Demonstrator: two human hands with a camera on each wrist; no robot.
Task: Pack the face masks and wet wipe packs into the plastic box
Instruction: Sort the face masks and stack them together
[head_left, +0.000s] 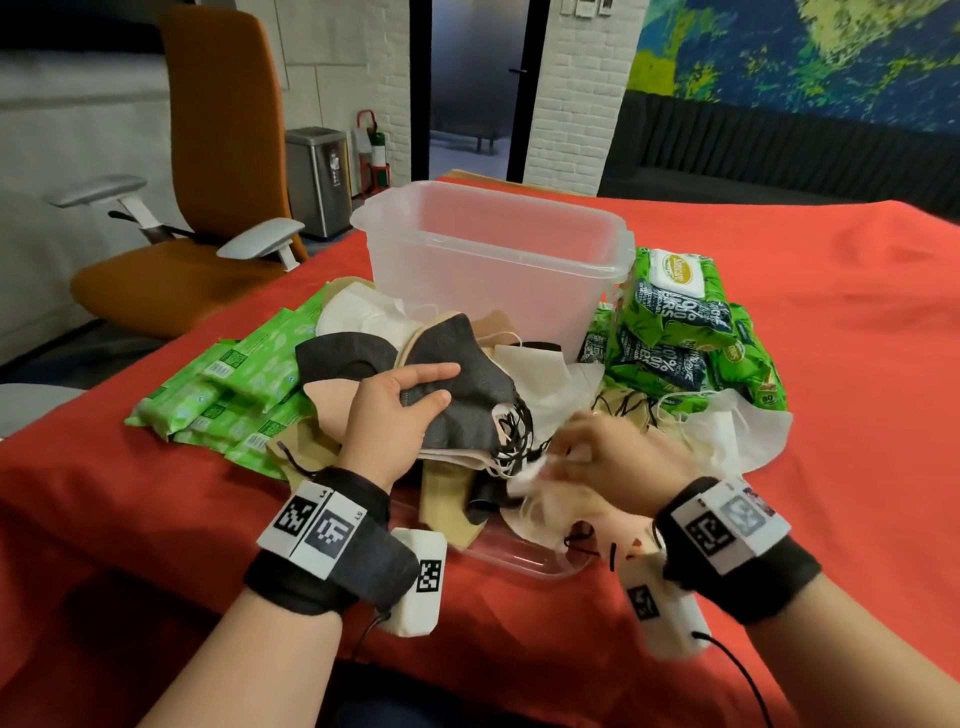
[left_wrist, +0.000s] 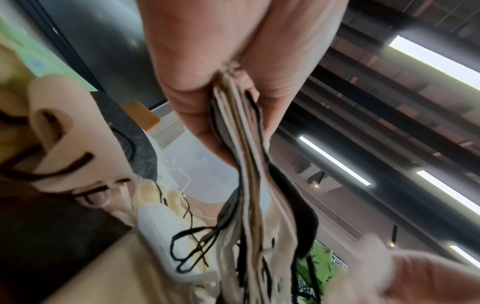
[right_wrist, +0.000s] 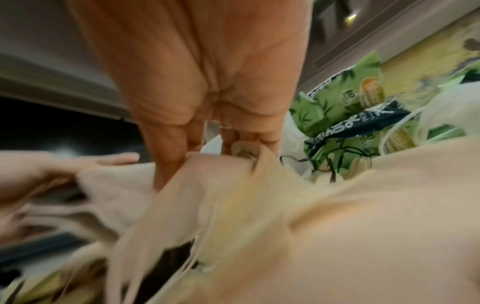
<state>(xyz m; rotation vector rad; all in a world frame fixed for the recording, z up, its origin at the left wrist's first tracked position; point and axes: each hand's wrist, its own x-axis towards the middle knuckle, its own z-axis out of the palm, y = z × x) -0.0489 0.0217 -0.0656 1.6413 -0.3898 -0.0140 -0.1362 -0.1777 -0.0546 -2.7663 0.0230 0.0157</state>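
Note:
A clear plastic box (head_left: 498, 249) stands open on the red table. In front of it lies a heap of face masks (head_left: 540, 374) in black, beige and white. My left hand (head_left: 395, 410) grips a stack of several masks (head_left: 467, 410), dark grey on top; the left wrist view shows the stack's edges (left_wrist: 246, 174) pinched between thumb and fingers. My right hand (head_left: 608, 452), blurred, pinches a pale beige mask (head_left: 561, 499), which fills the right wrist view (right_wrist: 285, 205). Flat green wipe packs (head_left: 234, 395) lie to the left. Thicker green wipe packs (head_left: 675, 322) are piled to the right.
A clear lid (head_left: 519, 556) lies near the table's front edge, partly under the masks. An orange office chair (head_left: 208, 171) stands left of the table. A metal bin (head_left: 317, 176) is behind it. Red cloth (head_left: 857, 364) stretches out to the right.

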